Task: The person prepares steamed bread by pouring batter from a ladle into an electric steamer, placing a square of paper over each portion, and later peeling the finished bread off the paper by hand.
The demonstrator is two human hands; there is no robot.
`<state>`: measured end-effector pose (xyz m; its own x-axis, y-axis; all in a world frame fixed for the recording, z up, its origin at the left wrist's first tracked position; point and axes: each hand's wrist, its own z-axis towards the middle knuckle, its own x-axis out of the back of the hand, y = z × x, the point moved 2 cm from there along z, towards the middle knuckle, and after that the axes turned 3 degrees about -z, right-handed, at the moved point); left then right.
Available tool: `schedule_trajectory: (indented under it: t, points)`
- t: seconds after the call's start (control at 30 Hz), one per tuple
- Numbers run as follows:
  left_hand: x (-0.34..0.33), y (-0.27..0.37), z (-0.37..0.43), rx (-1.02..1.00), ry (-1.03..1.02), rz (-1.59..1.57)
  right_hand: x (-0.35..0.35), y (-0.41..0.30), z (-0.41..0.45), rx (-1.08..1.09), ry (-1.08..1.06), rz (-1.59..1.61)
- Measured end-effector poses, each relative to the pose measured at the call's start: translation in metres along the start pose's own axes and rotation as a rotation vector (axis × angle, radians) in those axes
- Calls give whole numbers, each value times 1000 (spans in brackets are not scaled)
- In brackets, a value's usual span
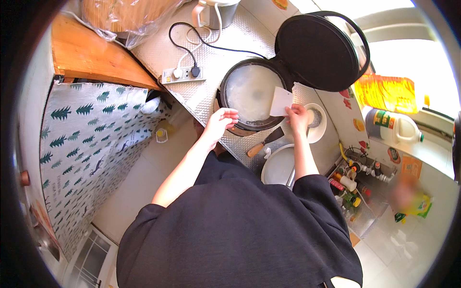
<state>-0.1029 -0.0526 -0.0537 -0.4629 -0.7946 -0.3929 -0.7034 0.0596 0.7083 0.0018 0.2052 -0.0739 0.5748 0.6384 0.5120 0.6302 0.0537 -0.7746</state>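
An electric baking pan (227, 75) stands on the counter, its round black lid (317, 52) raised and tipped back. Pale, thin batter (252, 86) covers the cooking plate, with a darker spot near the middle. My right hand (298, 118) grips a white flat scraper (281, 102) over the pan's right side. At the pan's front left rim is my left hand (220, 124), empty, fingers loosely bent and apart. Close to the front rim lies a wooden-handled spatula (266, 141) with a dark blade. Beside my right wrist is a white bowl (318, 133) with something pale and dark inside.
A large pale basin (277, 167) with a metal utensil sits near my right forearm. Cords run to a power strip (183, 75) at the counter's left edge. Farther right are a large jug (390, 124), several bottles (347, 183) and a yellow pipe (344, 153).
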Motion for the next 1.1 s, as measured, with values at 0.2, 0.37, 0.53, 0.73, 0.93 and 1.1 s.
schedule_trajectory:
  t: [0.2,0.37,0.53,0.73,0.93,1.1]
  points:
    - [-9,-3,-1,11,-95,108,45,17,-46,-83,125,175]
    - [-14,-6,-6,90,-175,242,63,37,-95,-151,218,295]
    - [-30,-11,-3,179,-399,379,68,42,-150,-187,345,485]
    - [-49,-9,-10,280,-620,512,63,45,-219,-216,602,746]
    - [-48,-25,-15,386,-792,631,56,76,-291,-280,988,872]
    - [-51,-29,-28,454,-867,704,22,112,-317,-451,1138,872]
